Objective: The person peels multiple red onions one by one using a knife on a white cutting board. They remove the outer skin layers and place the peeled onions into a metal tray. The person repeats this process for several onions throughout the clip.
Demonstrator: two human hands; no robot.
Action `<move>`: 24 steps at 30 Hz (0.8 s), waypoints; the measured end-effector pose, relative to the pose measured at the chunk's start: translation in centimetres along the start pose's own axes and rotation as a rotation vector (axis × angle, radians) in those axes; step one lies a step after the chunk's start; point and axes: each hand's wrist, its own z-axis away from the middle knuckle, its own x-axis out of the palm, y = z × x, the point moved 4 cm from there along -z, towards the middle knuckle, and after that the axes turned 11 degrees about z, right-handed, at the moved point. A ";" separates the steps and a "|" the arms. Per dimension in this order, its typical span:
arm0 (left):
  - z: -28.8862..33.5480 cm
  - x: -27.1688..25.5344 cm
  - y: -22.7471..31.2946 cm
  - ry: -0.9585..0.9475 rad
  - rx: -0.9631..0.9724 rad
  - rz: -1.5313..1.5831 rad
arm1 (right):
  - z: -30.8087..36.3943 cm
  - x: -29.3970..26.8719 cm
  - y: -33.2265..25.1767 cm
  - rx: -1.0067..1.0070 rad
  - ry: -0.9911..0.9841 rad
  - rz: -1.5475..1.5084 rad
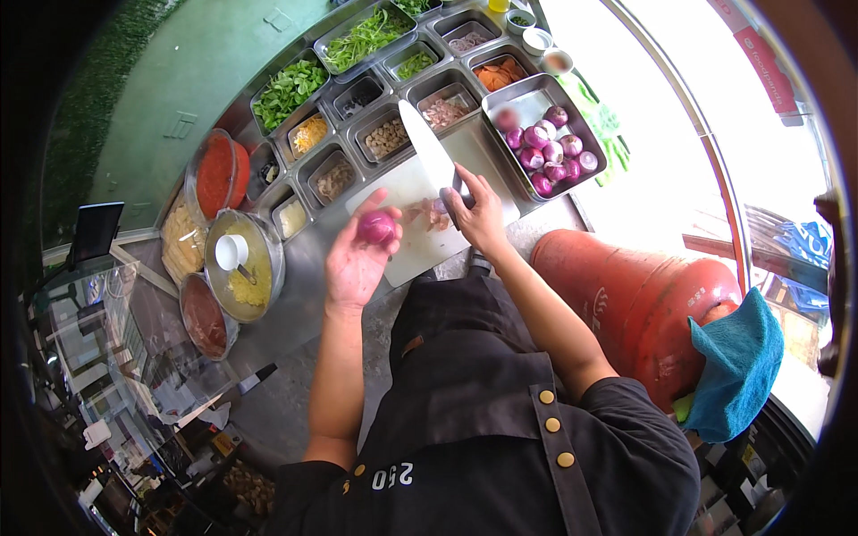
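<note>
A peeled red onion (377,227) rests in my left hand (354,255), fingers curled around it, above the left part of the white cutting board (413,256). My right hand (479,213) is closed on the dark handle of a large kitchen knife (424,143). Its broad blade points away from me, over the board's far edge toward the metal pans. Papery onion skins (427,214) lie on the board between my hands. Beyond my right hand, a metal tray (585,177) holds several purple onions (546,147).
Metal pans of greens (290,93), nuts (386,138) and shredded carrot (499,73) line the far side. At left stand large tubs, one of red sauce (217,175), another with a white ladle (231,252). A red gas cylinder (626,304) draped with a blue cloth (737,366) is at right.
</note>
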 end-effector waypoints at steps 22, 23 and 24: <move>0.4 1.6 1.5 -0.053 0.036 -0.335 | 1.5 -7.2 -11.9 -0.473 -0.130 -0.089; 0.4 1.5 1.5 -0.044 0.035 -0.338 | 1.5 -7.2 -11.9 -0.474 -0.130 -0.087; 0.4 1.5 1.5 -0.056 0.040 -0.328 | 1.5 -7.2 -11.9 -0.474 -0.129 -0.086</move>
